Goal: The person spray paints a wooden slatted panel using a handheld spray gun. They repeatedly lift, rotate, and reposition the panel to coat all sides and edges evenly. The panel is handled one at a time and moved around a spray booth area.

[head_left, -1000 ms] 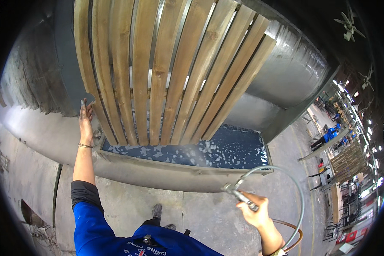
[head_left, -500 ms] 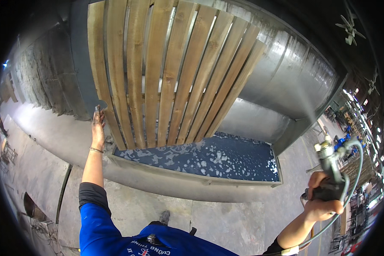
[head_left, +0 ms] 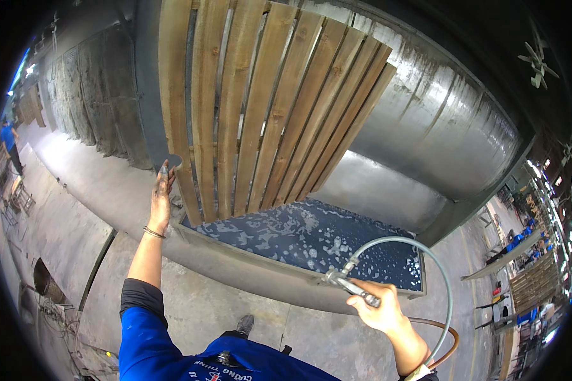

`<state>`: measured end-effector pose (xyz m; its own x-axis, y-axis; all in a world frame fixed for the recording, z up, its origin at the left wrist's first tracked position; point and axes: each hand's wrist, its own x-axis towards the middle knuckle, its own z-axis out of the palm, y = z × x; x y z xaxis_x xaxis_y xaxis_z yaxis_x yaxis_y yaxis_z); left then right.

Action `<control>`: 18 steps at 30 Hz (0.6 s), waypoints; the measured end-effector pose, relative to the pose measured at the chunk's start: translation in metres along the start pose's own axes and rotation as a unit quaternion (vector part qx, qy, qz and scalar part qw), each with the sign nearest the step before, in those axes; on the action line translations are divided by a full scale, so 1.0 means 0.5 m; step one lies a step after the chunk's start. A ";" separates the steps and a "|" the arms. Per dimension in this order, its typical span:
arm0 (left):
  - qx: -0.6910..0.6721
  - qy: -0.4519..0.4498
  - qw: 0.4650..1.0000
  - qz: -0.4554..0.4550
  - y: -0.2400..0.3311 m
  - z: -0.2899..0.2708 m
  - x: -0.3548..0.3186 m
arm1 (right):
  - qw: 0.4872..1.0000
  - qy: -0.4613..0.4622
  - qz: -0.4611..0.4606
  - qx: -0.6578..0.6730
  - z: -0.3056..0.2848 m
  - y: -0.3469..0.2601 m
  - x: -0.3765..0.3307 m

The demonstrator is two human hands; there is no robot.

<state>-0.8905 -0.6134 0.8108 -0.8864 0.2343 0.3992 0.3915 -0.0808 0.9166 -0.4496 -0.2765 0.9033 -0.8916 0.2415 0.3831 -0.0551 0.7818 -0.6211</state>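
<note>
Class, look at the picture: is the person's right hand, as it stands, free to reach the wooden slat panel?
Probably not: the right hand grips a spray gun, and the foamy trough lies between it and the wooden slat panel.

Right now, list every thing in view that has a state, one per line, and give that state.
Wooden slat panel: standing upright, tilted, lower end over the trough.
Trough: filled with dark, foamy liquid.
Spray gun: gripped, nozzle toward the trough; no spray visible.
Hose: looped from the gun, slack.
Left hand: on the panel's left edge.
Right hand: closed around the gun.
</note>
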 end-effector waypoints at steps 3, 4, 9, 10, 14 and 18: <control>-0.015 -0.003 1.000 0.001 0.019 0.006 -0.027 | 0.991 0.088 -0.051 0.084 -0.045 -0.023 0.015; -0.014 -0.004 1.000 0.010 0.026 0.007 -0.029 | 0.981 0.159 -0.083 0.076 -0.068 -0.039 0.026; -0.013 -0.017 1.000 -0.007 0.050 0.007 -0.053 | 0.932 0.330 -0.137 0.069 -0.171 -0.132 0.061; -0.018 -0.016 1.000 -0.006 0.053 0.009 -0.057 | 0.919 0.343 -0.165 0.097 -0.182 -0.146 0.066; -0.021 -0.012 1.000 -0.003 0.059 0.012 -0.086 | 0.939 0.293 -0.143 0.107 -0.141 -0.157 0.049; -0.021 -0.016 1.000 0.000 0.070 0.021 -0.117 | 0.974 0.135 -0.171 0.054 -0.053 -0.091 0.052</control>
<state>-0.8225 -0.6197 0.8196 -0.8782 0.2650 0.3982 0.3792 -0.1217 0.9173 -0.4583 -0.2907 0.9597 -0.6622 0.1309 0.7378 -0.3891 0.7814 -0.4879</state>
